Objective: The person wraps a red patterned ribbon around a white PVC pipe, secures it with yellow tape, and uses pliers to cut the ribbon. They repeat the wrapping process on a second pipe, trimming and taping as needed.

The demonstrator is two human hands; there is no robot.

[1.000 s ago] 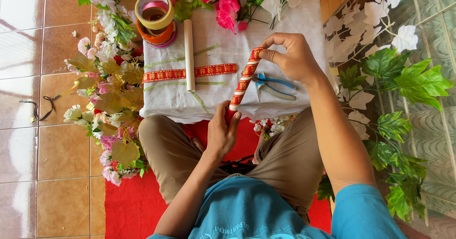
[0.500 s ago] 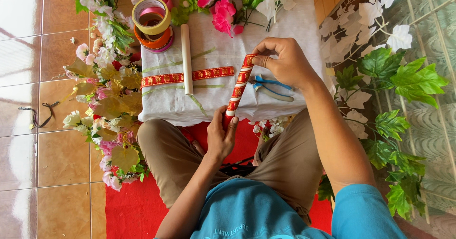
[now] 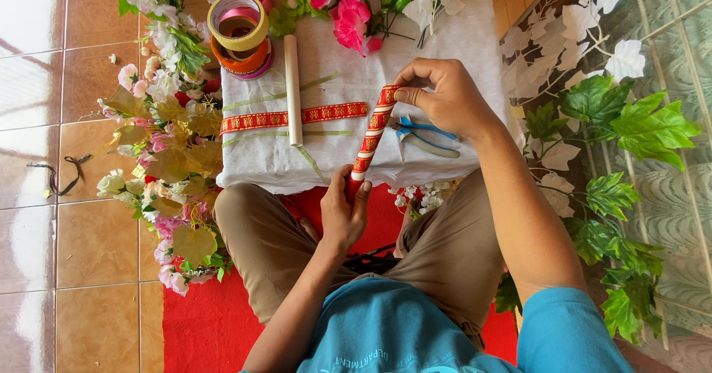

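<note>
Head view, looking straight down over crossed legs on a red mat [image 3: 215, 321]. Left hand [image 3: 343, 213] clamped around the lower end of a stick wrapped in red patterned ribbon [image 3: 370, 135], thumb and fingers closed on it just past the near edge of the white cloth [image 3: 460, 47]. Right hand [image 3: 443, 95] pinched on the stick's upper end, fingertips pressing the ribbon there. Stick held tilted, slanting from the near edge up over the cloth, between both hands. Blue-handled pliers [image 3: 423, 136] lying on the cloth just under the right hand. Left of the stick, a length of red patterned ribbon [image 3: 259, 120] stretched flat, crossed by a bare white tube [image 3: 293, 87]. Stacked tape rolls [image 3: 239, 32] at the cloth's far left corner, pink artificial flowers [image 3: 348, 13] along its far edge. Green artificial leaves [image 3: 638, 121] off to the right, mixed blossoms [image 3: 167, 150] on the tiled floor [image 3: 44, 254] to the left.
</note>
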